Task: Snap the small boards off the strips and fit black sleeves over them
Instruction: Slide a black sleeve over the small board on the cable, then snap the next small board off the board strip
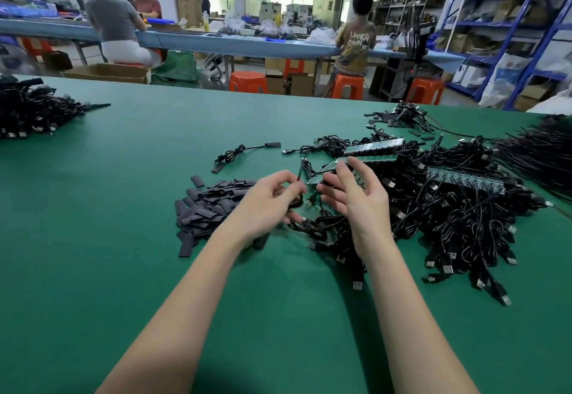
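Note:
My left hand (269, 201) pinches a thin black cable (299, 174) between thumb and fingers, just right of a heap of flat black sleeves (210, 208). My right hand (356, 192) holds a small green board (359, 178) against its thumb, fingers spread. Green board strips (374, 146) lie just beyond my hands on a tangle of black USB cables (448, 217). Another strip (464, 180) rests on the cables further right.
The green table (123, 239) also carries a cable pile (31, 112) at far left, a single finished cable (244, 152) in the middle and loose sleeves and cables (405, 118) at back right. People sit at a bench beyond, with orange stools and shelving.

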Available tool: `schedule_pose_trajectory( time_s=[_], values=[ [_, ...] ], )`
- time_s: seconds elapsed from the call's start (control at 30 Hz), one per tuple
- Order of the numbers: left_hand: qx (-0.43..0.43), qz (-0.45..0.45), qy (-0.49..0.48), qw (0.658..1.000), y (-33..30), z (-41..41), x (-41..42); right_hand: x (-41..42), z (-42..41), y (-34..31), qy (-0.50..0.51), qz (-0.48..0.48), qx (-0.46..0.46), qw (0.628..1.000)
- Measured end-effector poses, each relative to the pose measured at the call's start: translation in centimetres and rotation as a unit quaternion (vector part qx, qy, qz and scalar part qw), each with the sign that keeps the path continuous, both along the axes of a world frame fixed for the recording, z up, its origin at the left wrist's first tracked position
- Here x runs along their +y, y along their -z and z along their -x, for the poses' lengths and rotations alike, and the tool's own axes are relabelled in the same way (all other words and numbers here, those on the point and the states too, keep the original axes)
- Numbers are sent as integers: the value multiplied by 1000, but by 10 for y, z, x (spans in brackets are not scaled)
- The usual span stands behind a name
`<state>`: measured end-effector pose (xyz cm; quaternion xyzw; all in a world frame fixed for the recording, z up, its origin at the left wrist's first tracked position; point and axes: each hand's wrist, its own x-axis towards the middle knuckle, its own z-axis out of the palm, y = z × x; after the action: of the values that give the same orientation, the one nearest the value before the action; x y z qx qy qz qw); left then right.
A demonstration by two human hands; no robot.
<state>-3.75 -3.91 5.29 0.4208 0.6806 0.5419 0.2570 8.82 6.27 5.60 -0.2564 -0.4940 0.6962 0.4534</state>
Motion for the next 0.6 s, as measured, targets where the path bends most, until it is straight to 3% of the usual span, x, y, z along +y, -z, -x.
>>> schedule_pose_trajectory(
  time_s=[0.13, 0.3, 0.5, 0.6],
  values=[
    [133, 1, -95, 987, -15, 37, 34, 0, 3, 8, -17, -23, -65, 997],
    [336, 134, -137, 922, -24, 92, 82, 1, 3, 11, -48, -44, -107, 992],
    [433, 253, -125, 856, -28, 141, 116, 4, 3, 14, -72, -39, -109, 991],
    [481, 266, -148, 822, -23, 148, 113, 5, 0, 14, -85, -39, -108, 990]
  ],
)
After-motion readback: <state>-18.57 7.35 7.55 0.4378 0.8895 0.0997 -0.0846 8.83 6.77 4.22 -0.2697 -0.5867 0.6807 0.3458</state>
